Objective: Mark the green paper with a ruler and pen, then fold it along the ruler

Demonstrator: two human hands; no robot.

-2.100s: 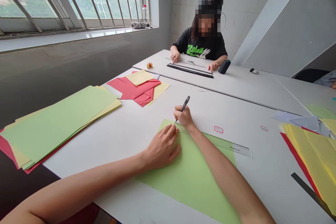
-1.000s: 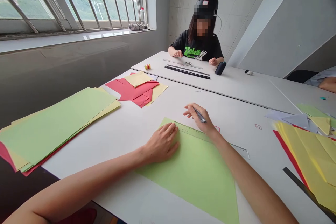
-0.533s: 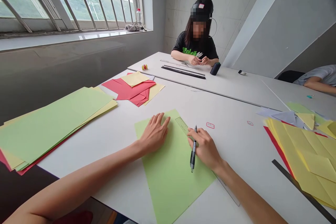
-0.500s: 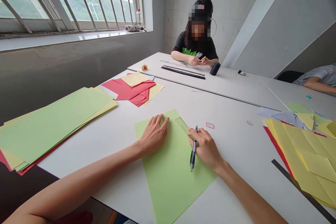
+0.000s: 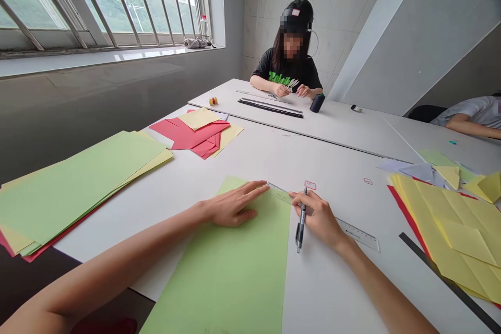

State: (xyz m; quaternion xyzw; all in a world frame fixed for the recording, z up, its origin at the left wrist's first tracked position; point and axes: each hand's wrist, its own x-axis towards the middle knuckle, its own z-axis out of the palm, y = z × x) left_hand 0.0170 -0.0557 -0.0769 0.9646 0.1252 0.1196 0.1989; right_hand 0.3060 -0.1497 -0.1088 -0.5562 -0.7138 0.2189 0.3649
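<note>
A sheet of green paper (image 5: 242, 266) lies on the white table in front of me. My left hand (image 5: 235, 203) rests flat on its upper part, fingers stretched out, with the fingertips at the left end of a clear ruler (image 5: 360, 234). The ruler runs across the paper's right edge and passes under my right hand (image 5: 318, 216). Closed fingers of that hand hold a dark ballpoint pen (image 5: 300, 227), its tip pointing away from me. Thumb and index finger also appear to touch the ruler; part of it is hidden beneath the hand.
A stack of green, yellow and red sheets (image 5: 86, 182) lies left. Red and yellow pieces (image 5: 195, 133) lie beyond. Folded yellow paper (image 5: 462, 235) and a black strip (image 5: 442, 271) are at right. Across the table, a person (image 5: 291, 68) sits near a black thread spool (image 5: 317, 103).
The green sheet has turned clockwise and shifted left. The ruler has swung to a flatter angle, and both hands have moved with it. The person opposite has moved their hands apart.
</note>
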